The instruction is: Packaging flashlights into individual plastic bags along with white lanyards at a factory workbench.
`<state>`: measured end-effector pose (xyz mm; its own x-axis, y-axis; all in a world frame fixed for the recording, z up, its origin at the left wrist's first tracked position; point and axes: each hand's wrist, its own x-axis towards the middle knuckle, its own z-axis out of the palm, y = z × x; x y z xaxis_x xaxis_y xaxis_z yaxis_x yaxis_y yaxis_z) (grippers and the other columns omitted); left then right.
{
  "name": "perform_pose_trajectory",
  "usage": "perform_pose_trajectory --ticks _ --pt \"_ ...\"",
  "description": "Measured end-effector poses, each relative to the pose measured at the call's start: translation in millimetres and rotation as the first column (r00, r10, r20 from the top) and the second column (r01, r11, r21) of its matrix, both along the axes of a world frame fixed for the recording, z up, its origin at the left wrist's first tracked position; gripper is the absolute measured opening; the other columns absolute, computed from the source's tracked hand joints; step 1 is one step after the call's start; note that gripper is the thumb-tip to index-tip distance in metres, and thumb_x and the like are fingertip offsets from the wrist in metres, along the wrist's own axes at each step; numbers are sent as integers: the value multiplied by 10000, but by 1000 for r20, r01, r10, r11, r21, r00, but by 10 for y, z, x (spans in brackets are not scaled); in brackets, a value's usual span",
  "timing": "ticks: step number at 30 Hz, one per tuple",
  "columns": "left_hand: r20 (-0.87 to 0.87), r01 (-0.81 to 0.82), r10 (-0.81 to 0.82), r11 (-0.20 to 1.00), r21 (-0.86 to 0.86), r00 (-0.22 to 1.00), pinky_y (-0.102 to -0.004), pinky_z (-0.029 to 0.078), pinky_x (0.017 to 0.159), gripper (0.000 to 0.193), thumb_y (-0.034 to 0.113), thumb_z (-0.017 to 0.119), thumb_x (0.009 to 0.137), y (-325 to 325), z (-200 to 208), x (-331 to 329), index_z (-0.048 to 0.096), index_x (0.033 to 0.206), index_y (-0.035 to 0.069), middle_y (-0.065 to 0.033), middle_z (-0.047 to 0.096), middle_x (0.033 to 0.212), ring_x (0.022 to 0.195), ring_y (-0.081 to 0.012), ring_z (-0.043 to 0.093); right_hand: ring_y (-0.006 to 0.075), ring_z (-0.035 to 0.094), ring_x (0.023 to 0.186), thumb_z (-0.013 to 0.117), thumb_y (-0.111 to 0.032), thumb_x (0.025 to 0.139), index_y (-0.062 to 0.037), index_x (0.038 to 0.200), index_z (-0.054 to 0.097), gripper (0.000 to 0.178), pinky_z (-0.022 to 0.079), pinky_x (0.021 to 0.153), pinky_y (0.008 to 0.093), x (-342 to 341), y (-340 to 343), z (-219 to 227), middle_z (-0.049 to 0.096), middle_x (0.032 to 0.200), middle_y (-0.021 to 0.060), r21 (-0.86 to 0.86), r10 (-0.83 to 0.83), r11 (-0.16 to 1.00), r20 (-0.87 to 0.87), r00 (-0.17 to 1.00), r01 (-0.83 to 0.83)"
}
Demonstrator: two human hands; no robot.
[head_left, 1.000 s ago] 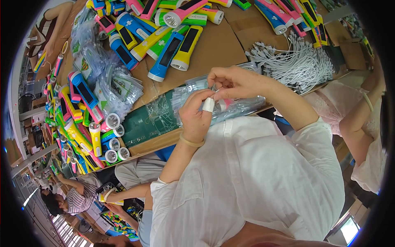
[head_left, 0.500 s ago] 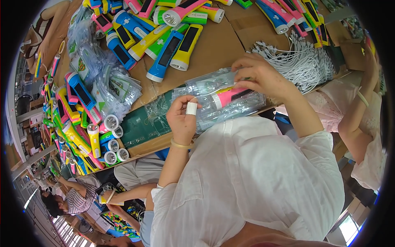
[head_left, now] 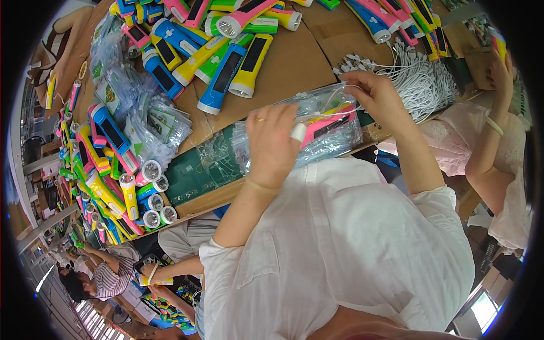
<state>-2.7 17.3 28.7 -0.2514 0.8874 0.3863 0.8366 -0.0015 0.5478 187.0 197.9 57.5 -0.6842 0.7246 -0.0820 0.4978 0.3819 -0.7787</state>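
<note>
A pink and yellow flashlight [head_left: 328,126] with a dark panel lies on a stack of clear plastic bags [head_left: 334,144] right in front of me. My left hand [head_left: 273,144] is closed over the left end of the top bag, back of the hand up, a white wrap round its thumb. Its fingertips are partly hidden. At the bag's upper right, my right hand [head_left: 374,101] pinches a white cable [head_left: 339,113], which loops across the flashlight. Whether the flashlight is inside the top bag, I cannot tell.
Colourful flashlights [head_left: 226,73] are piled on the cardboard ahead, more at the left edge. A heap of white cables [head_left: 422,85] lies to the right. Clear packets [head_left: 153,119] are heaped at left. A co-worker's arm [head_left: 490,136] is at far right; other people work at lower left.
My left hand has moved right and up onto the bag. My right hand has shifted slightly right, off the flashlight, and now a white cable stretches from its fingers across the bag.
</note>
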Motion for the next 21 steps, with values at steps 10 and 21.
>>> perform_pose_trajectory --ticks 10,21 --pt "11 147 -147 974 -172 989 -432 440 874 255 3 644 741 186 -103 77 735 972 60 -100 701 931 942 -308 643 169 639 700 765 -166 876 -33 1315 643 474 513 631 321 32 36 174 740 1013 102 -184 154 972 19 988 -148" --pt "153 150 -138 986 -71 979 -421 455 832 188 28 674 803 137 -204 50 726 983 41 -119 695 903 902 -323 647 265 664 861 770 1 794 -65 1182 708 398 541 720 350 83 156 216 667 1067 100 214 408 894 -25 913 -394"
